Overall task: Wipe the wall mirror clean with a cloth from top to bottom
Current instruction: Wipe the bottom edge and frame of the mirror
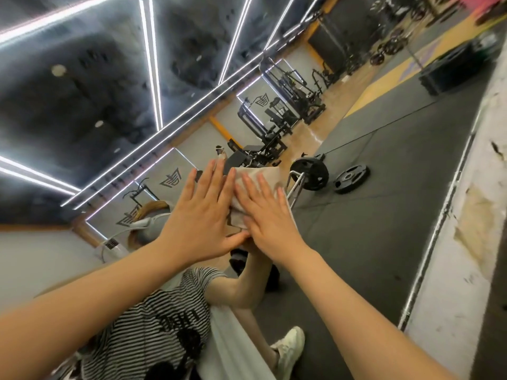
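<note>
Beige soft cloth (256, 187) at centre, pressed flat on large glass wall mirror (370, 215) under spread left hand (201, 215), nine o'clock, and right hand (267, 212), three; light, limp, best held beneath flat palms

Cloth (260, 185) between hands and mirror (384, 215)

Black weight plates (351, 175) are seen on dark floor mats (384, 215), with gym machines (274, 116) farther back.
</note>
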The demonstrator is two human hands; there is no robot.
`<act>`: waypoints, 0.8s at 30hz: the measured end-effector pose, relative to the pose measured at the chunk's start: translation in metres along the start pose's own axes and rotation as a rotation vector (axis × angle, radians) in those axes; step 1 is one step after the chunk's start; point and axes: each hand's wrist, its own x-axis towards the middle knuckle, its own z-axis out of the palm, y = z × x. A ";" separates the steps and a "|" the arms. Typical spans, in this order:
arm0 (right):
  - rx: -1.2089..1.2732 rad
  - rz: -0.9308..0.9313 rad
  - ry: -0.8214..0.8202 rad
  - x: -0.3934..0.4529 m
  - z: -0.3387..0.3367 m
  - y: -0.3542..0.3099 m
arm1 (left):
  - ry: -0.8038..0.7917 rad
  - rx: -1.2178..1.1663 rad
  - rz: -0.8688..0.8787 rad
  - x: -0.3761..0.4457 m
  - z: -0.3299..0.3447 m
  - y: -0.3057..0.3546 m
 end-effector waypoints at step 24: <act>0.251 1.018 0.285 -0.199 0.027 0.153 | -0.038 0.080 0.010 0.002 0.003 0.000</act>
